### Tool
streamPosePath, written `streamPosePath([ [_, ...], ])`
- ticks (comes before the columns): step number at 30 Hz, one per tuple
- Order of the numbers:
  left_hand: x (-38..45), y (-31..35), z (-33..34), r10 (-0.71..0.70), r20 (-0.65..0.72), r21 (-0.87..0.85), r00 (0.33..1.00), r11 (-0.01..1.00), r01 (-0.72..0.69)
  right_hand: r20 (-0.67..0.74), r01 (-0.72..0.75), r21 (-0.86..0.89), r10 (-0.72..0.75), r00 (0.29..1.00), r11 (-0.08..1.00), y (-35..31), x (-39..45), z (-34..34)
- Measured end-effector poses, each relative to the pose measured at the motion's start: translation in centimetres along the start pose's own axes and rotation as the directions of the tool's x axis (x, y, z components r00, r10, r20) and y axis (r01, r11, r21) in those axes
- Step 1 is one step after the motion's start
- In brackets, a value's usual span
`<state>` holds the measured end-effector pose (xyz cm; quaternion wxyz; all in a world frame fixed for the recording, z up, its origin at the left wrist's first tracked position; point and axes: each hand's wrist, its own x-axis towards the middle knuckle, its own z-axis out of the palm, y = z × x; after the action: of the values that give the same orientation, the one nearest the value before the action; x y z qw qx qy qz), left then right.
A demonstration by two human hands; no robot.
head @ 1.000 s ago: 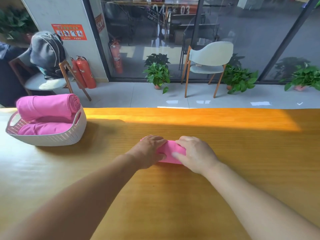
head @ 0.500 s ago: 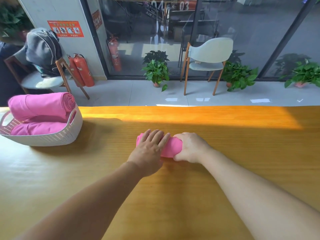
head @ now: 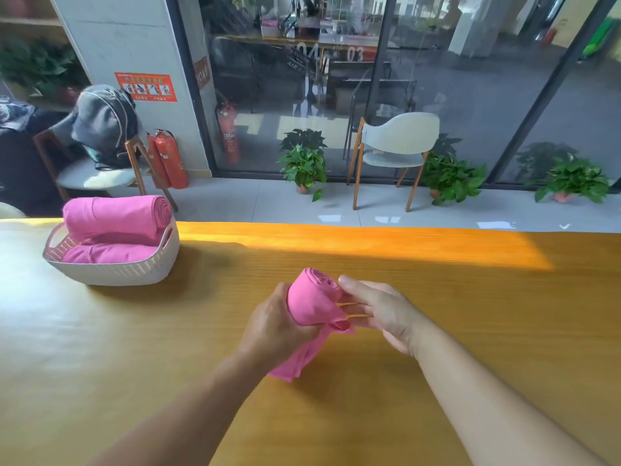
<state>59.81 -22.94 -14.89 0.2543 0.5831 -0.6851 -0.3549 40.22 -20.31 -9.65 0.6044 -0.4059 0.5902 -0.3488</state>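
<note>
Over the desk (head: 470,297), centre front: one pink cloth roll (head: 311,301), clamped round its middle by my left grip (head: 272,327). My right grip (head: 379,311), fingers straight and apart, touches the roll's right side. The long axis is tilted: the spiral end points up and away, and the loose tail hangs toward me.

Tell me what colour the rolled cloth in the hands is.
Plain pink rolled cloth, clearest in the head view.
</note>
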Motion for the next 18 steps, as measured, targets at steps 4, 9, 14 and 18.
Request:
streamPosePath([
  [4, -2.2, -0.4, -1.3, -0.11, -0.028, -0.137, 0.994, 0.985, 0.105, 0.001, -0.02, -0.259, 0.021, 1.0, 0.966, 1.3, -2.3, 1.7],
  [9, -4.5, -0.4, -2.9, -0.132, -0.065, -0.157, 0.989, 0.98, 0.12, -0.099, -0.194, -0.152, 0.181, 0.979, 0.969, 1.0, -4.3, 4.2],
  [14, -6.6, 0.1, -4.0, -0.107, -0.079, -0.132, 0.991, 0.987, 0.096, -0.148, -0.267, 0.01, 0.265, 0.953, 0.964, 0.9, -5.6, 6.4],
  [18, -8.3, -0.2, -4.7, -0.099, -0.087, -0.114, 0.991, 0.99, 0.088, -0.182, -0.241, 0.365, 0.323, 0.929, 0.899, 0.3, -6.3, 7.5],
])
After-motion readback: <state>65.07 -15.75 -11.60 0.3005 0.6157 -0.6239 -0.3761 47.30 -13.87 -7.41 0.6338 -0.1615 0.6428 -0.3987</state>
